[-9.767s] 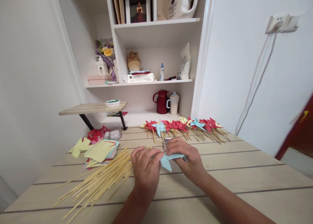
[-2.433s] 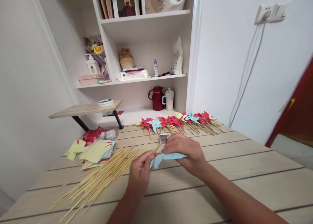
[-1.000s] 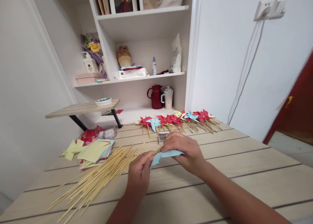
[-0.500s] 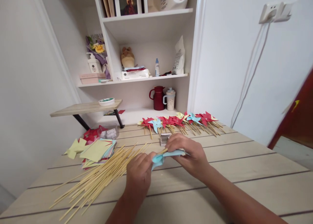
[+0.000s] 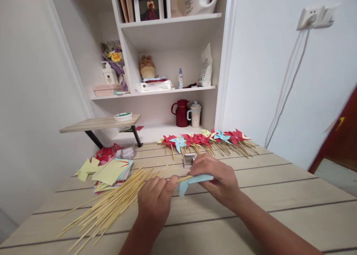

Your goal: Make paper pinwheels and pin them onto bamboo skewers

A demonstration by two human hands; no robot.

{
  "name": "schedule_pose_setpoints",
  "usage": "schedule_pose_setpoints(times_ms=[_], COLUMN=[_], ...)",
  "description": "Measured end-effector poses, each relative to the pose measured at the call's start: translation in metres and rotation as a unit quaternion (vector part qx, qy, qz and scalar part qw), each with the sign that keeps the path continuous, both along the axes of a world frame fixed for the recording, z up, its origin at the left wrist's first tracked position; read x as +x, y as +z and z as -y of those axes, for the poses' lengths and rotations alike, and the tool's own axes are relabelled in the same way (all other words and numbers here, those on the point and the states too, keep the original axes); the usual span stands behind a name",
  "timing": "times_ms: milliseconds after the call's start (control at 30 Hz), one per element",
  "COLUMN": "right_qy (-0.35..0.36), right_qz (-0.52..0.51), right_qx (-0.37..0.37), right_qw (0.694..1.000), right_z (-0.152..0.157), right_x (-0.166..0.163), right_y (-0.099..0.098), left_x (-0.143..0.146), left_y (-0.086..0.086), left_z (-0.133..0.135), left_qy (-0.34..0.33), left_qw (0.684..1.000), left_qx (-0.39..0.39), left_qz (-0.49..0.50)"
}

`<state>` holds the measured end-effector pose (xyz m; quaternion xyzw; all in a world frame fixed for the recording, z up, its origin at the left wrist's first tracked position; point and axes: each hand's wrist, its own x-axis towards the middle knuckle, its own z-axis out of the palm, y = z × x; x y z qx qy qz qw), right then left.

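Note:
My right hand is closed over a folded light blue paper pinwheel, held just above the wooden table. My left hand pinches a thin bamboo stick whose tip meets the pinwheel under my right fingers. Both hands sit close together at the table's middle. A small grey box stands just behind my right hand.
A loose pile of bamboo sticks lies left of my hands. A stack of coloured paper squares lies further left. A row of finished red, blue and yellow pinwheels lines the far edge. Shelves with a red jug stand behind.
Earlier both hands folded the blue paper; then my left hand took a stick and brought its tip to the pinwheel. In the last second the hands stay together, shifting slightly.

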<state>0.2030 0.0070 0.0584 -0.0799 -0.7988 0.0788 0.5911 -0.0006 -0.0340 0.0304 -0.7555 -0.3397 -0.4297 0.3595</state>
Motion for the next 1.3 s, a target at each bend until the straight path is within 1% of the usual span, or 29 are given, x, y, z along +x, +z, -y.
schedule_pose_setpoints(times_ms=[167, 300, 467, 600, 967, 1033, 1100, 1167, 1200, 1233, 1300], right_qy=[-0.036, -0.061, -0.092, -0.093, -0.095, -0.101, -0.125, -0.156, -0.169, -0.177, -0.18], right_qz=[0.006, 0.012, 0.032, 0.036, 0.028, 0.031, 0.039, 0.045, 0.043, 0.036, 0.007], right_qx=[0.01, 0.035, 0.064, 0.091, 0.083, 0.082, 0.073, 0.044, 0.023, -0.001, -0.068], right_qw=[0.999, 0.997, 0.993, 0.991, 0.992, 0.991, 0.989, 0.986, 0.984, 0.984, 0.981], right_z=[0.004, 0.009, 0.006, -0.001, -0.007, -0.009, -0.011, -0.013, -0.015, -0.017, -0.022], right_x=[-0.001, -0.001, 0.002, 0.004, 0.005, 0.006, 0.006, 0.006, 0.007, 0.007, 0.007], right_y=[0.002, 0.006, 0.004, 0.0, -0.003, -0.004, -0.005, -0.006, -0.007, -0.007, -0.01], left_x=[0.0, 0.002, 0.006, 0.009, 0.005, 0.004, 0.004, 0.005, 0.005, 0.006, 0.007], left_y=[0.008, 0.007, 0.002, 0.001, 0.001, 0.0, -0.004, -0.008, -0.011, -0.012, -0.013], left_z=[0.006, 0.006, 0.004, 0.002, 0.0, 0.0, -0.001, -0.003, -0.005, -0.007, -0.011], left_qy=[0.035, 0.032, 0.014, -0.016, -0.008, -0.018, -0.036, -0.062, -0.077, -0.092, -0.126], left_qw=[0.999, 0.998, 1.0, 0.999, 0.999, 0.998, 0.994, 0.976, 0.954, 0.92, 0.816], left_qx=[0.022, 0.043, 0.007, -0.009, -0.032, -0.034, -0.047, -0.09, -0.127, -0.179, -0.289], left_qz=[-0.024, -0.013, 0.013, 0.04, 0.034, 0.049, 0.091, 0.188, 0.259, 0.337, 0.484])
